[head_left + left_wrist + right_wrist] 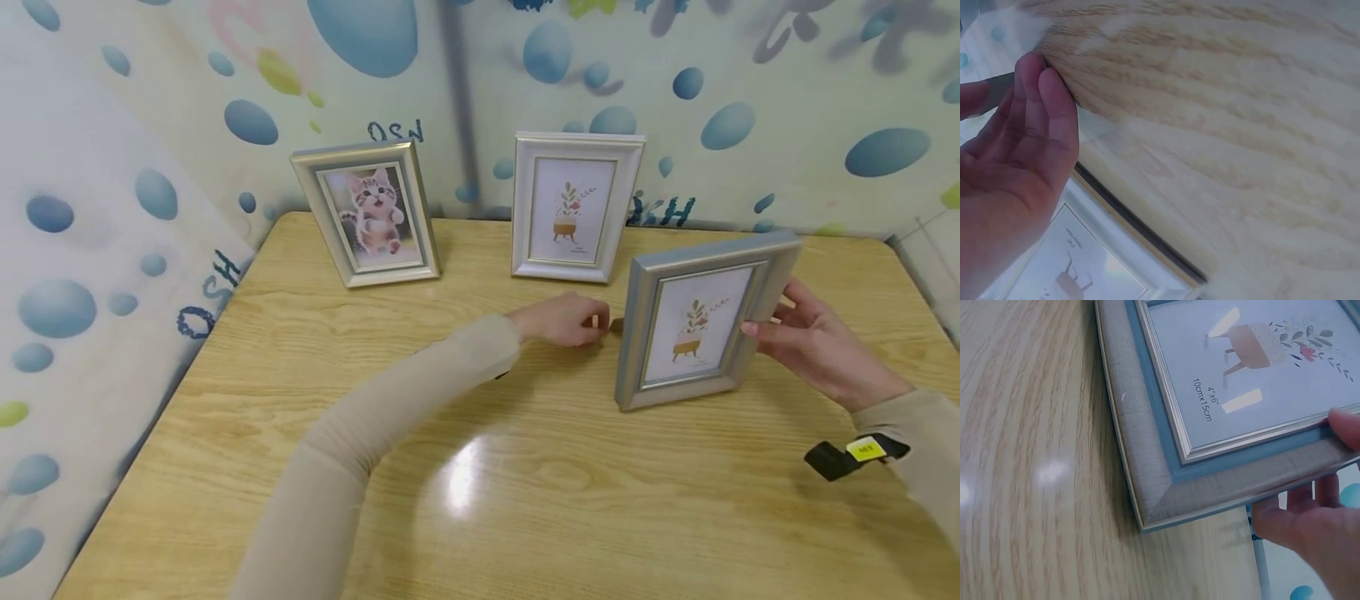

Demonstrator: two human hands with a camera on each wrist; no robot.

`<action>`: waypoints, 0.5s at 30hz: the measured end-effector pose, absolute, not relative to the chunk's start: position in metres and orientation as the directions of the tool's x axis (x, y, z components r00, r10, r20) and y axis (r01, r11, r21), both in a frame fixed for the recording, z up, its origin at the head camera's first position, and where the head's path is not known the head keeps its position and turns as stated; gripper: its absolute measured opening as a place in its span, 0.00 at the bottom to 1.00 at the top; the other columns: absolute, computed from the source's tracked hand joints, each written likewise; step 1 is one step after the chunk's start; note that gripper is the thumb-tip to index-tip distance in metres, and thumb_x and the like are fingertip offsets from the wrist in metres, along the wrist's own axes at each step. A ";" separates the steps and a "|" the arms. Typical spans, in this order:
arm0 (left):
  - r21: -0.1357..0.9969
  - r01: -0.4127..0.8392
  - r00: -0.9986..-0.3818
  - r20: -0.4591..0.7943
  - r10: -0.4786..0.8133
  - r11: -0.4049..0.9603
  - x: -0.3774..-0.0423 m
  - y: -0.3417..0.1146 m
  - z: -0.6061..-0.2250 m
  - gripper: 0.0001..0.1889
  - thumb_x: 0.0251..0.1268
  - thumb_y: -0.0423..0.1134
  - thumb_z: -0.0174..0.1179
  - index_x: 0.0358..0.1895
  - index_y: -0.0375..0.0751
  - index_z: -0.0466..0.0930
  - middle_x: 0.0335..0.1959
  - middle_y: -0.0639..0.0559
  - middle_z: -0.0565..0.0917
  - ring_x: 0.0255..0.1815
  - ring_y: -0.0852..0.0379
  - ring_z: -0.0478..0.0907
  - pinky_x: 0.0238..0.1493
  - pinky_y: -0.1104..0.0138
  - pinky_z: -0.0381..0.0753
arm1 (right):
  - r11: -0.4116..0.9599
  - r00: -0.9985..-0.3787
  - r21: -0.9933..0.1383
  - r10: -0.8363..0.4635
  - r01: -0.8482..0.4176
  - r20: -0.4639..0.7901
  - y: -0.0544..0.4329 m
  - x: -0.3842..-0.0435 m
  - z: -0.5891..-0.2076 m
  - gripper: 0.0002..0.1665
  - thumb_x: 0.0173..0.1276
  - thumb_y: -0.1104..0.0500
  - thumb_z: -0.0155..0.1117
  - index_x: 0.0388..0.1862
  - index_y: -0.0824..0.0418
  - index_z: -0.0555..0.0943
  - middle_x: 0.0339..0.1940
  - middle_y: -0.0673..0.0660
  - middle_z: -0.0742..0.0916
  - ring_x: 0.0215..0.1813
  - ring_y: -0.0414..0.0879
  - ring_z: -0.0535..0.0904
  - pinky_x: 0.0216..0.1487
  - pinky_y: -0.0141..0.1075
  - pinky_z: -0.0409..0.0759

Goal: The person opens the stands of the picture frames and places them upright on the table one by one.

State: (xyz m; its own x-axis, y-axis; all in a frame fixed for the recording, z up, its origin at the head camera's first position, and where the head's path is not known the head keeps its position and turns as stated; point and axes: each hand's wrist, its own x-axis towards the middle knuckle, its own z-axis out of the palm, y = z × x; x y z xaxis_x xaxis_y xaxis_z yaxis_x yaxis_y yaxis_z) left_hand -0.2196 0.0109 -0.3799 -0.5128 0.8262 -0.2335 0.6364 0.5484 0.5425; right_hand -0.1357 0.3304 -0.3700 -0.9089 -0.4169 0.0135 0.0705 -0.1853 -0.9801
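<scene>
A silver-grey picture frame [633, 333] with a potted-plant print stands tilted at the right of the table. My right hand [832, 350] grips its right side, thumb on the front and fingers behind; the right wrist view shows the thumb [1344, 428] at the inner border. Whether the frame's lower edge touches the table I cannot tell. At its left side, my left hand [566, 320] has curled fingers at the stand, a dark strip [1000, 90] that shows between thumb and fingers in the left wrist view. Most of the stand is hidden behind the frame.
A white frame [626, 196] with a similar plant print stands at the back middle. Left of it is a gold-silver frame [429, 225] with a kitten picture. Behind the wooden table [525, 500] rises a patterned wall [480, 100].
</scene>
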 end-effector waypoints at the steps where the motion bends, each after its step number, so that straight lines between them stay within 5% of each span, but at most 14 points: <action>1: 0.535 0.644 -0.511 -0.231 0.828 0.547 -0.219 0.009 -0.379 0.10 0.73 0.36 0.51 0.50 0.36 0.77 0.38 0.49 0.81 0.35 0.60 0.74 0.38 0.73 0.72 | -0.181 -0.916 -0.980 -0.402 0.080 0.000 0.331 -0.136 -0.370 0.43 0.70 0.80 0.43 0.77 0.48 0.57 0.60 0.50 0.77 0.56 0.40 0.76 0.49 0.32 0.79; 10: 0.535 0.630 -0.522 -0.246 0.817 0.563 -0.218 -0.022 -0.372 0.07 0.72 0.34 0.51 0.45 0.37 0.78 0.32 0.51 0.80 0.29 0.60 0.74 0.34 0.71 0.73 | -0.216 -0.935 -0.969 -0.352 0.121 -0.038 0.338 -0.136 -0.369 0.43 0.69 0.81 0.44 0.75 0.48 0.60 0.59 0.50 0.78 0.56 0.41 0.77 0.48 0.34 0.80; 15: 0.457 0.700 -0.508 -0.222 0.832 0.549 -0.218 -0.049 -0.358 0.07 0.70 0.33 0.51 0.43 0.35 0.77 0.35 0.47 0.80 0.36 0.55 0.75 0.41 0.66 0.74 | -0.209 -0.952 -0.973 -0.306 0.096 -0.028 0.342 -0.135 -0.370 0.44 0.68 0.82 0.44 0.76 0.48 0.60 0.59 0.50 0.77 0.55 0.40 0.76 0.46 0.33 0.80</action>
State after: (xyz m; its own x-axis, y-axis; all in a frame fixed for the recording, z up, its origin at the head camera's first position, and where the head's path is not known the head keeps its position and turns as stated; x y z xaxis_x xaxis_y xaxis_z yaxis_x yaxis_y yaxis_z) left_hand -0.2181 -0.0491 -0.3577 -0.5082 0.8320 -0.2225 0.6995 0.5494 0.4570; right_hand -0.1350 0.3416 -0.3696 -0.9516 -0.3062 -0.0280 0.0959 -0.2091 -0.9732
